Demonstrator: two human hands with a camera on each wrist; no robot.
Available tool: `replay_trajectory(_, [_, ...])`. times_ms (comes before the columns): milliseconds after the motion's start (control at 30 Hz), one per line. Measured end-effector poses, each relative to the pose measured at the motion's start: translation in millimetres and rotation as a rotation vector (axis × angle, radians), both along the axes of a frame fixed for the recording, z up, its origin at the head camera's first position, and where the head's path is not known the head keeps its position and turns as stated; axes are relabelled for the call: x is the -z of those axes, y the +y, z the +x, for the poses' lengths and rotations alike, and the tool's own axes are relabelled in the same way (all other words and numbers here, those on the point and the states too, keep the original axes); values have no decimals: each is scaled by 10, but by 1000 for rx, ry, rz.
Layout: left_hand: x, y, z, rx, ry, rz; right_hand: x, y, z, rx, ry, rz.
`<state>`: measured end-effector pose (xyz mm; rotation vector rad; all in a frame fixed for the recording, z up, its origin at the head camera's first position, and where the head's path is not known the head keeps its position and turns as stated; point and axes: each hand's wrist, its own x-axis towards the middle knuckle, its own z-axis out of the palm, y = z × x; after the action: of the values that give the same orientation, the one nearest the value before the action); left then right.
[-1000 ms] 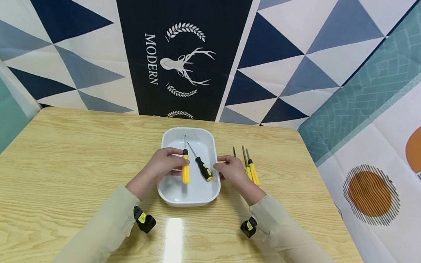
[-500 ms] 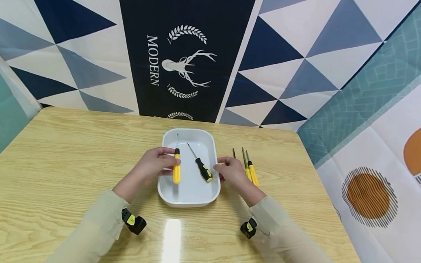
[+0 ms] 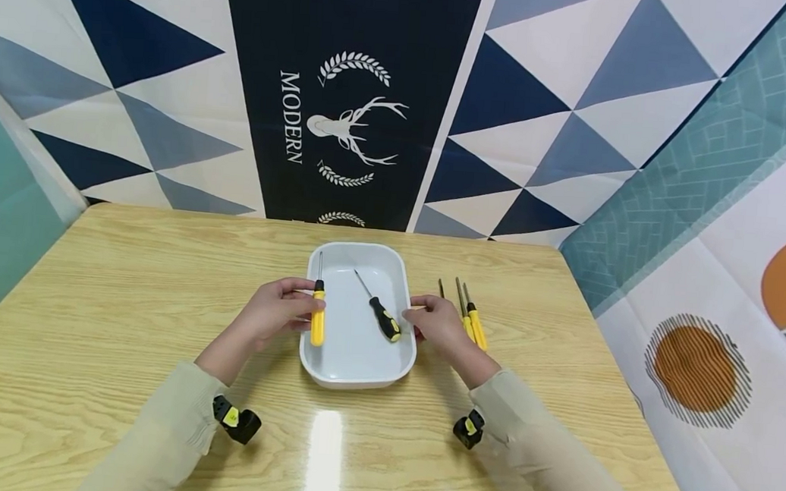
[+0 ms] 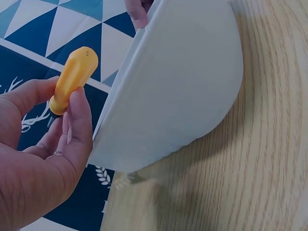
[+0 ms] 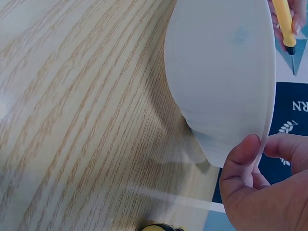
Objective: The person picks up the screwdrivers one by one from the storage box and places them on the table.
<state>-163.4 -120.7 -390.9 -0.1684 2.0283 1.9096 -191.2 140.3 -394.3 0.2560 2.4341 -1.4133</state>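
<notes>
A yellow screwdriver (image 3: 318,318) is pinched by the handle between the thumb and fingers of my left hand (image 3: 277,312), above the left rim of a white tub (image 3: 347,364). Its shaft points away from me. Inside the tub lies a second screwdriver (image 3: 384,319) with a black and yellow handle, tilted. My right hand (image 3: 440,326) grips the tub's right rim; in the right wrist view the thumb (image 5: 248,149) presses the outer wall, with fingers over the edge. The left wrist view shows the yellow handle (image 4: 74,77) apart from the tub's wall (image 4: 173,86).
Several screwdrivers (image 3: 473,323) lie side by side on the wooden table (image 3: 122,295), right of the tub and partly hidden by my right hand. Behind the table's far edge hangs a patterned cloth (image 3: 347,120). A black and yellow camera sits on each wrist.
My left hand has moved left with the yellow screwdriver, from over the tub's inside to over its left rim. My right hand stays on the right rim.
</notes>
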Motion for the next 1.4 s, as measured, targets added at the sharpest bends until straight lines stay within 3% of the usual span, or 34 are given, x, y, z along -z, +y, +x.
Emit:
replay_trajectory(267, [3, -58, 24, 5, 14, -3, 14, 23, 6, 8, -1, 5])
replay_trajectory(600, [29, -257, 94, -2, 59, 31, -1, 3, -17, 1, -9, -8])
replay_trajectory(1167, [136, -641, 129, -17, 34, -93, 23, 6, -7, 25, -11, 1])
replay_trajectory(1400, [215, -845, 143, -22, 27, -92, 19, -2, -3, 26, -4, 8])
